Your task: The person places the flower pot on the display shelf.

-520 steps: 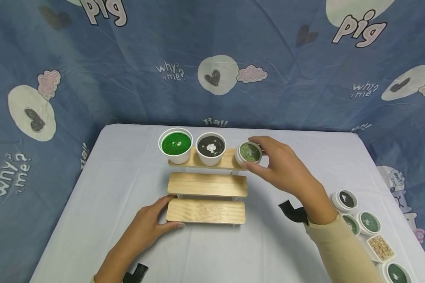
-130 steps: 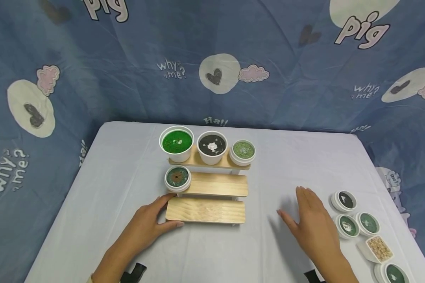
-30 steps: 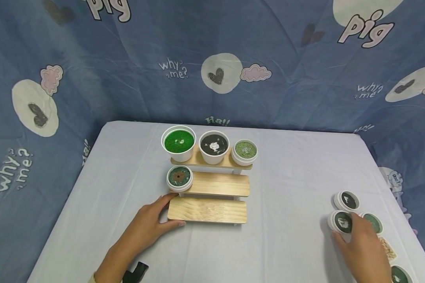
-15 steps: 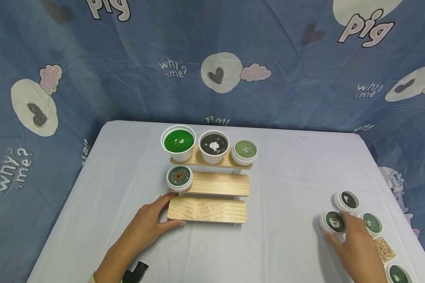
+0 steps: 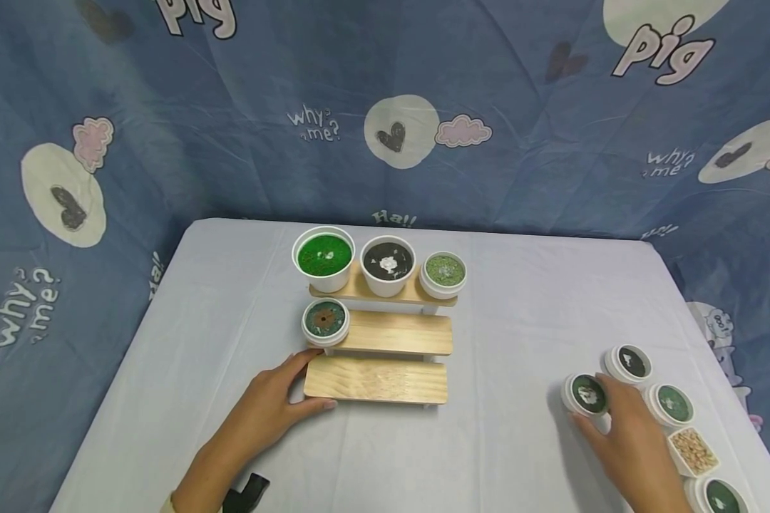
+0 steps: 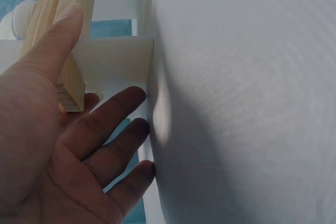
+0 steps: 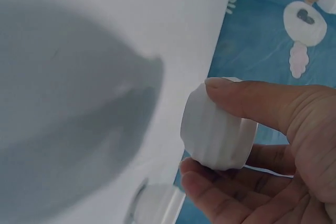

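A three-step wooden stand (image 5: 376, 380) with white supports sits mid-table. My left hand (image 5: 271, 404) grips the left end of its lowest step; in the left wrist view the thumb (image 6: 60, 38) lies on the plank and the other fingers spread below. My right hand (image 5: 632, 434) pinches a small white cup (image 5: 587, 395) with a dark green, white-marked top between thumb and fingers; in the right wrist view the ridged white cup (image 7: 218, 124) is lifted over the table. On the top step stand a bright green cup (image 5: 324, 256), a black-topped cup (image 5: 388, 263) and a pale green cup (image 5: 445, 272).
A green cup with a brown centre (image 5: 325, 320) sits at the middle step's left end. Right of my right hand are a black-topped cup (image 5: 630, 362), two green-topped cups (image 5: 674, 404) and a square tub of beige pieces (image 5: 693, 450). A blue printed cloth (image 5: 263, 171) hangs behind.
My right hand has taken the dark green cup from the group at right and moved it left. Earlier, the pale green and brown-centred cups came onto the stand. The left hand stays put.
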Demonstrator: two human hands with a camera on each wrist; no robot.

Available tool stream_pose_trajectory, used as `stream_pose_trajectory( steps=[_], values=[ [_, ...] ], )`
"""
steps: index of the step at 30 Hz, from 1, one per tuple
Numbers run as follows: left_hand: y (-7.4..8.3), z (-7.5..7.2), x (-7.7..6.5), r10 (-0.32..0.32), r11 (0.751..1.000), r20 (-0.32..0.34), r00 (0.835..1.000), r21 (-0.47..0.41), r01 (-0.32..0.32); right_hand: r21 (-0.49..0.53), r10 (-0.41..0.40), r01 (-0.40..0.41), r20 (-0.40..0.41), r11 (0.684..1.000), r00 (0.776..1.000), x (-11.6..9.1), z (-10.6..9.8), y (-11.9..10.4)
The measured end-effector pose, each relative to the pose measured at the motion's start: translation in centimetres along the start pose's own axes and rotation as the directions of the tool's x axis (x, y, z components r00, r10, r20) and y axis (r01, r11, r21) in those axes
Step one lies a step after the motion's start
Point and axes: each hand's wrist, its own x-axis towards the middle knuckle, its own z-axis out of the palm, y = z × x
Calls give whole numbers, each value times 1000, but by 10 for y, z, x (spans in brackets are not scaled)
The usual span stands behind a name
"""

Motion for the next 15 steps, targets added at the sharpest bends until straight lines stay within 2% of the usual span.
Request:
stream_pose_trajectory(
  steps=[15],
  values=[
    [-2, 2, 1, -7, 1000, 4, 1000, 5, 7, 45, -72, 71, 10, 996, 997, 10, -3, -34]
  ],
)
